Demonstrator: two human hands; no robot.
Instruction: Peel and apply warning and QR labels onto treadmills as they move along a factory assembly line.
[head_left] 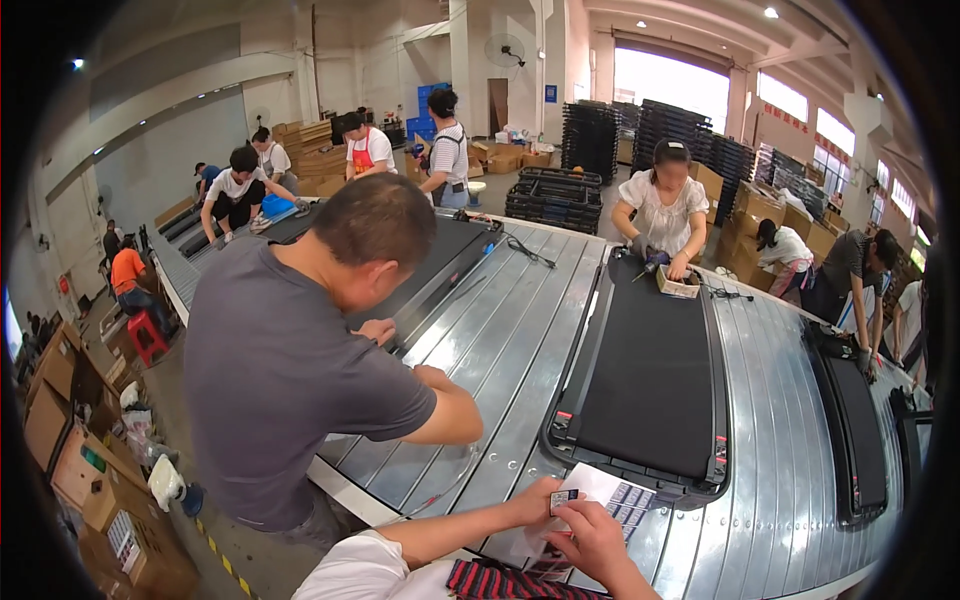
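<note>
Close to my body, my left hand (537, 503) and my right hand (594, 541) meet over a white sheet of labels (598, 483). A small dark-and-white label (564, 497) with a square code sits between the fingertips of both hands. My left fingers are closed at its left side, and my right thumb and fingers pinch at its lower edge. Several printed labels (628, 504) show in rows on the sheet; my right hand covers its lower part. Just beyond is a treadmill base with a black belt (645, 385), lying on the slatted metal table (500, 370).
At my left a person in a grey shirt (290, 370) leans over another black treadmill base (420, 270). Across the table a person in white (668, 205) has hands at a small box (679, 284). More bases (855, 430) lie right; cartons (140, 520) stand on the floor at left.
</note>
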